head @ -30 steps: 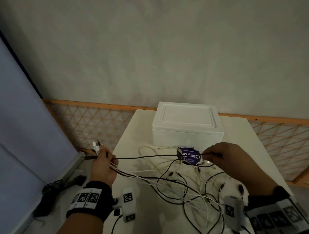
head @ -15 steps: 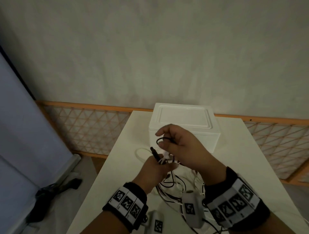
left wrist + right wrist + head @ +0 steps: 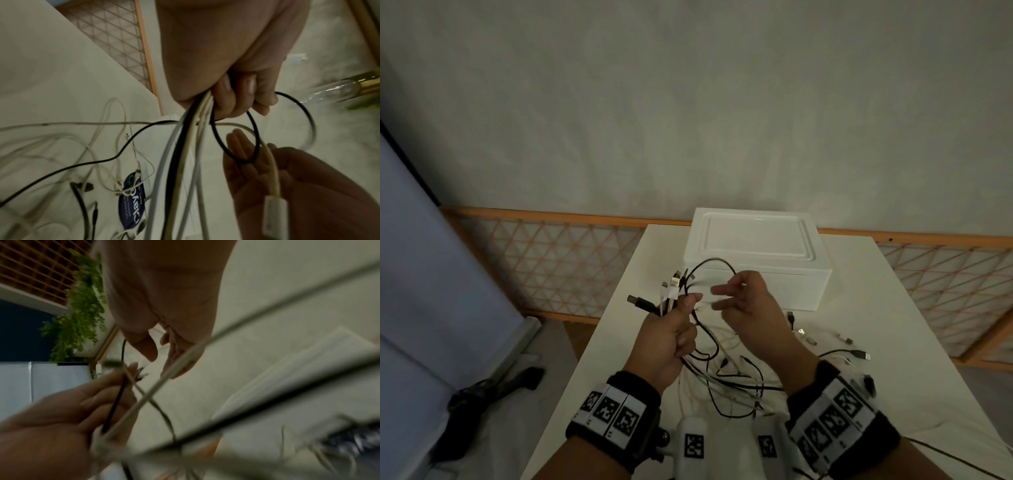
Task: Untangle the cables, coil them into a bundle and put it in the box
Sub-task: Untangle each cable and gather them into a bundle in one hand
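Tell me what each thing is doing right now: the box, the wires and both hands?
Box: lid on, standing on the table.
Cables: still tangled, partly lifted, partly lying on the table.
Left hand: grips a bunch of cable ends.
Right hand: fingers loose, grip unclear.

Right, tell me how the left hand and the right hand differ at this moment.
The left hand is closed in a fist round a bunch of cables, plug ends sticking out above it; the right hand has its fingers loosely spread and grips nothing firmly. The left hand sits lower and nearer the person, the right hand closer to the white box. Both are raised above the table and wear black wristbands.
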A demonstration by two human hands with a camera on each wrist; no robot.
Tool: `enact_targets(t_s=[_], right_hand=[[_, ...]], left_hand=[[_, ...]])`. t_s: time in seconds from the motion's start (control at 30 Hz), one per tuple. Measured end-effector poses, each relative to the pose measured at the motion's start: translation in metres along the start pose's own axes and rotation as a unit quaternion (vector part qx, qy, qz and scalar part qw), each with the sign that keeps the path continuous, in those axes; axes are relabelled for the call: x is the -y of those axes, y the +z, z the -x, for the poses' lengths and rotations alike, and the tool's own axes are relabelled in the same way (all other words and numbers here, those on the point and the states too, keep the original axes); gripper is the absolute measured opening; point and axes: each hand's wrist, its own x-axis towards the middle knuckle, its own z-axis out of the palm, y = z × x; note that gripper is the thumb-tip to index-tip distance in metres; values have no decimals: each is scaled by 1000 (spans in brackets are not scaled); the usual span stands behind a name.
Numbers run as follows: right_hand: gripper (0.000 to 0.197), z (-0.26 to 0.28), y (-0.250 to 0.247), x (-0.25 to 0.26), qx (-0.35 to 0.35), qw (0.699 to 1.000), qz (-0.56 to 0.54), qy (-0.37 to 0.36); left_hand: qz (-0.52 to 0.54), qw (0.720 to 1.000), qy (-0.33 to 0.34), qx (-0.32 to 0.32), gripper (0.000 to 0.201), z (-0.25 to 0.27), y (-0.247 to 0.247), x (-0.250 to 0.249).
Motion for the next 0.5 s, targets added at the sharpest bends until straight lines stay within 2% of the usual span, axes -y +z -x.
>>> enact_targets(t_s=[0.07,0.13,0.2,0.3,0.4,0.5], right_hand=[[45,-2,9,-7,23,995,-89,23],[41,-3,18,-13,72,992,-97,44],[37,-5,25,-17,123,990,-54,46],[17,-10,24,-17,129,991,16,41],[24,-17,16,-30,139,976,169,18],[28,-18,12,-38,118,981,148,47]], left_hand=[[9,1000,-1,0,30,0,1,-3],[9,1000,0,-1,24,1,1,-7],[3,1000,3,-6,19,1,-2,-12],[-23,999,21,-18,19,-1,-10,-22],[-39,997,46,-41,13,-1,-16,-30],[-22,995,65,-68,13,-2,-24,-35]])
